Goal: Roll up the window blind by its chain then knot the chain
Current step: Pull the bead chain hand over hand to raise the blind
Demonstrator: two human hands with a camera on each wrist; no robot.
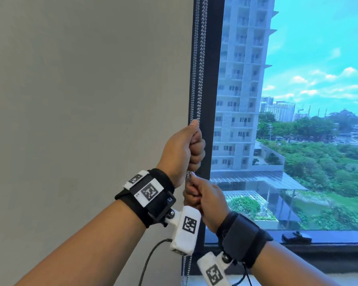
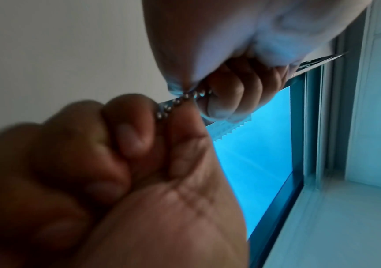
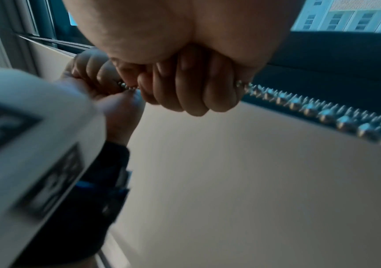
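The grey roller blind (image 1: 91, 100) hangs down over the left part of the window. Its metal bead chain (image 1: 198, 69) runs in two strands along the blind's right edge. My left hand (image 1: 191, 145) grips the chain in a fist. Directly below, my right hand (image 1: 194, 195) pinches the same chain, nearly touching the left hand. In the left wrist view a short run of chain (image 2: 185, 98) spans between the left hand (image 2: 230, 94) and the right hand (image 2: 127, 145). In the right wrist view the right hand (image 3: 185, 87) is curled round the chain (image 3: 322, 112). The loose chain end (image 1: 185, 269) hangs below.
A dark window frame (image 1: 213, 100) stands just right of the chain, with glass and a city view beyond. A small black object (image 1: 296, 237) lies on the sill (image 1: 318, 250). A black cable (image 1: 149, 261) dangles from the left wrist camera.
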